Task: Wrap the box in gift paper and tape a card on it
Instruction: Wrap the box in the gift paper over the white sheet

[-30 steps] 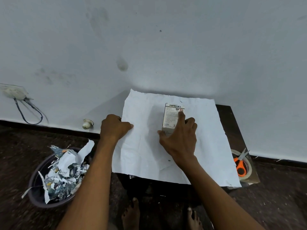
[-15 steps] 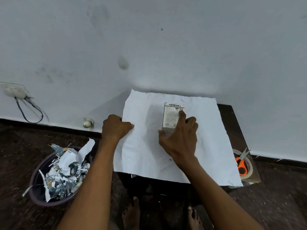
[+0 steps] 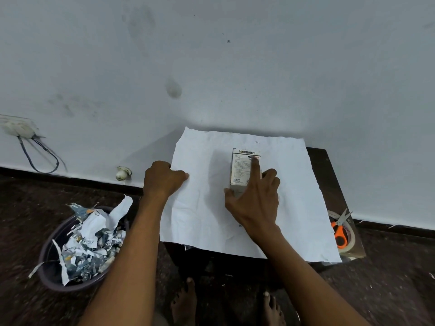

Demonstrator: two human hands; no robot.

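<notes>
A small white printed box (image 3: 242, 168) lies flat on a large white sheet of gift paper (image 3: 204, 208) spread over a dark low table (image 3: 322, 165). My right hand (image 3: 255, 198) grips the box, thumb on its left side, index finger stretched along the top, the other fingers on its right side. At the sheet's left edge, my left hand (image 3: 162, 180) pinches the paper with curled fingers. No card is in view.
Orange-handled scissors (image 3: 340, 229) lie on a tape roll (image 3: 348, 241) at the table's right front corner. A dark bin (image 3: 54, 276) full of torn paper scraps stands on the floor to the left. The wall rises right behind the table. My bare feet show below.
Hardly anything has moved. Both hands keep their hold on the box and the paper's left edge.
</notes>
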